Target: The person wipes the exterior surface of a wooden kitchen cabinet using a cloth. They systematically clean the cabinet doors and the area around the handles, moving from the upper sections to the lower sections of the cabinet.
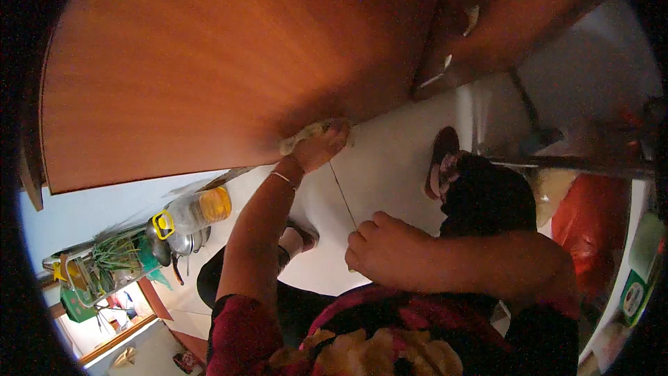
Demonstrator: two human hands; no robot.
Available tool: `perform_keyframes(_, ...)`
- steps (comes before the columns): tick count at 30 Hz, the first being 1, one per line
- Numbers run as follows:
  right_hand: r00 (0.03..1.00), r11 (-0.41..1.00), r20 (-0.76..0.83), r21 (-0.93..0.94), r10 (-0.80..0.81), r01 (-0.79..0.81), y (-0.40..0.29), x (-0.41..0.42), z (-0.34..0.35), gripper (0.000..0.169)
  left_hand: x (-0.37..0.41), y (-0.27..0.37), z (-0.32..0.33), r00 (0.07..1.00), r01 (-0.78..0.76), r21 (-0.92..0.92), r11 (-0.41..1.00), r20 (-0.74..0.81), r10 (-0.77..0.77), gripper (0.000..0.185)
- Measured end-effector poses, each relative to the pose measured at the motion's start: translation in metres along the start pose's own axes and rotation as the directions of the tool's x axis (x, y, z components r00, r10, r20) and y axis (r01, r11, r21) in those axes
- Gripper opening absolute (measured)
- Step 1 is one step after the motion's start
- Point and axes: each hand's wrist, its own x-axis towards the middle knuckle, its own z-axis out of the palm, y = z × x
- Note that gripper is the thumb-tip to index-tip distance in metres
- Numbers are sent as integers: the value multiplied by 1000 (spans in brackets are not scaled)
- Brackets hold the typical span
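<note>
My left hand presses a light-coloured, crumpled cloth against the lower part of a reddish-brown wooden panel. Its fingers are bent over the cloth, and a light band circles the wrist. In front of my body, my right hand hangs over the tiled floor with its fingers curled in. A small pale sliver shows beneath it; whether the hand holds something is hidden.
To the left stand a large plastic bottle with a yellow handle, a metal pot and a rack with green stalks. A broom and a red plastic bag are at right. My feet are on the tiles.
</note>
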Motion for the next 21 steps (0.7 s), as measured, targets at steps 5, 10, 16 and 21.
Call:
perform_keyframes(5, 996, 1000, -93, -11, -12, 11, 8, 1, 1, 15, -5, 10, 41, 918, 326, -308, 894, 329, -222, 45)
perform_keyframes(10, 997, 1000, -80, -26, 10, -12, 13, 1, 0, 14, -18, 14, 22, 925, 360, -275, 891, 232, -302, 42)
perform_keyframes(16, 999, 999, -22, -27, 35, -35, 22, 7, -3, 14, -68, -2, -56, 925, 344, 31, 939, 160, -344, 37)
perform_keyframes(21, 996, 996, 25, -42, 81, -80, 31, 21, 10, 14, -90, -6, -160, 856, 493, 277, 825, -320, -405, 41)
